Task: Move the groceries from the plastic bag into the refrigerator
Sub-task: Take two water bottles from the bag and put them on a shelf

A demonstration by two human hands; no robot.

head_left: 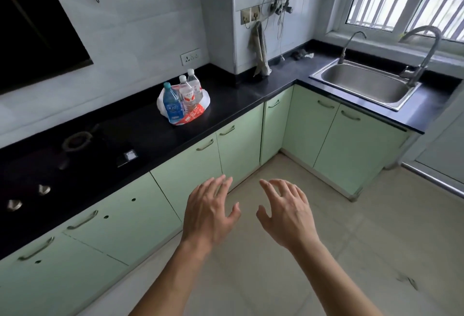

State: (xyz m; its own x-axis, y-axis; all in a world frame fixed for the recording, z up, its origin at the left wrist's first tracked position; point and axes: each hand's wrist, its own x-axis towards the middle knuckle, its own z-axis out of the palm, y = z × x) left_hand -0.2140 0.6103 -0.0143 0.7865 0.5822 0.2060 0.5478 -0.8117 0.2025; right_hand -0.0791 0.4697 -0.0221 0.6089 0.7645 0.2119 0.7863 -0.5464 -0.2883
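Observation:
A white plastic bag (206, 101) sits on the black countertop (238, 99), its sides slumped open. Three water bottles stand upright in it: a blue one (171, 103) at the front left, a clear one with a red label (186, 94) in the middle, and a second clear one (194, 84) behind. A red and white packet (192, 115) lies at the bag's front. My left hand (210, 212) and my right hand (286, 211) hover over the floor in front of the cabinets, well short of the bag, fingers spread and empty. No refrigerator is in view.
A black gas hob (50, 165) with two knobs is set into the counter at the left. A steel sink (364, 84) with two taps sits at the right under the window. Pale green cabinets (241, 150) run below the counter. A cloth (259, 49) hangs on the wall.

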